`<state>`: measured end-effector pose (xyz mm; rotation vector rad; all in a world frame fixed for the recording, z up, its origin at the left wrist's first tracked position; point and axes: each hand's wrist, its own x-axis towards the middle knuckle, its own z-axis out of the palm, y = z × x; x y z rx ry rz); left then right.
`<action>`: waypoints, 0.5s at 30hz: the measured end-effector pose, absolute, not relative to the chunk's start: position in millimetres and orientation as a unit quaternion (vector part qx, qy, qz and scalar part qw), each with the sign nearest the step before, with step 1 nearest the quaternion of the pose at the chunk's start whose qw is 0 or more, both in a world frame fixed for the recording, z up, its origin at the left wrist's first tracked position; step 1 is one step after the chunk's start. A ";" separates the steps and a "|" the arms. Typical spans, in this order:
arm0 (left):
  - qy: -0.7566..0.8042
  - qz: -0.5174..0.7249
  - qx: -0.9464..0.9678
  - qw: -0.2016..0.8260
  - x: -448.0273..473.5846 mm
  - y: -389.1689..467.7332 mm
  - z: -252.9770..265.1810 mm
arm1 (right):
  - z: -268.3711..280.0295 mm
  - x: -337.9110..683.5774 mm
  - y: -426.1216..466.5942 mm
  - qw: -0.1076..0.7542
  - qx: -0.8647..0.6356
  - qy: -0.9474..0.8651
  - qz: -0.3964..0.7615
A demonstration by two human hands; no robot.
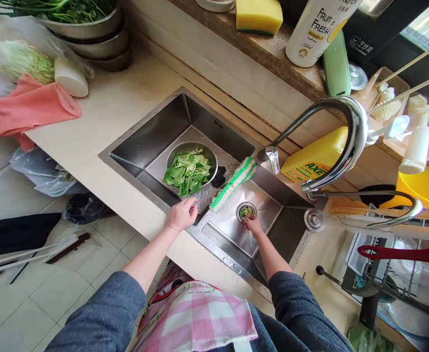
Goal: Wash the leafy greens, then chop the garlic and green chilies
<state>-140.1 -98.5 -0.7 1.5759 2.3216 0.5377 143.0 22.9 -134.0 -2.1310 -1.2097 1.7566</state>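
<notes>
My left hand (181,215) is over the sink's front rim, its fingers curled inward; whether anything is inside them is hidden. Just beyond it, a metal bowl (214,181) of cut leafy greens (190,171) stands in the left basin (148,122). In the right basin (276,203), the fingertips of my right hand (253,224) are pinched together at the drain strainer (240,211). Green scraps (247,210) lie in the strainer. I cannot tell if my fingers grip the scraps or the strainer itself.
A green-and-white cloth (233,185) drapes over the divider beside a black scrubber (219,177). The faucet (353,110) arches on the right, near a drain plug (314,220) and yellow detergent jug (315,155). Stacked bowls (100,49) and pink gloves (34,108) occupy the left counter.
</notes>
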 end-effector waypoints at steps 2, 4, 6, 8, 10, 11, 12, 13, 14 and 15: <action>0.806 0.186 0.544 0.143 -139.6 -98.5 -1.0 | -129.6 141.7 25.4 0.065 -0.707 -0.391 0.587; 0.807 0.187 0.541 0.144 -139.3 -98.4 -1.6 | -125.6 141.0 28.5 0.068 -0.707 -0.383 0.591; 0.808 0.187 0.540 0.145 -139.2 -98.3 -2.2 | -121.7 141.6 31.8 0.073 -0.706 -0.379 0.594; 0.807 0.188 0.541 0.144 -139.3 -98.0 -2.1 | -117.9 143.4 34.8 0.077 -0.703 -0.380 0.596; 0.806 0.189 0.542 0.144 -139.3 -97.6 -1.4 | -114.1 145.7 37.3 0.079 -0.698 -0.386 0.598; 0.805 0.189 0.543 0.145 -139.3 -97.5 -0.8 | -112.1 147.1 38.3 0.080 -0.696 -0.390 0.598; 0.805 0.189 0.542 0.146 -139.3 -97.3 -0.3 | -109.9 148.6 39.0 0.083 -0.694 -0.395 0.596; 0.806 0.189 0.541 0.148 -139.2 -97.2 0.2 | -107.4 150.3 39.6 0.087 -0.692 -0.402 0.593; 0.807 0.189 0.539 0.150 -139.2 -97.1 0.6 | -104.6 152.3 40.0 0.092 -0.690 -0.409 0.589; 0.808 0.188 0.537 0.152 -139.2 -97.1 0.9 | -101.4 154.6 40.2 0.099 -0.689 -0.420 0.583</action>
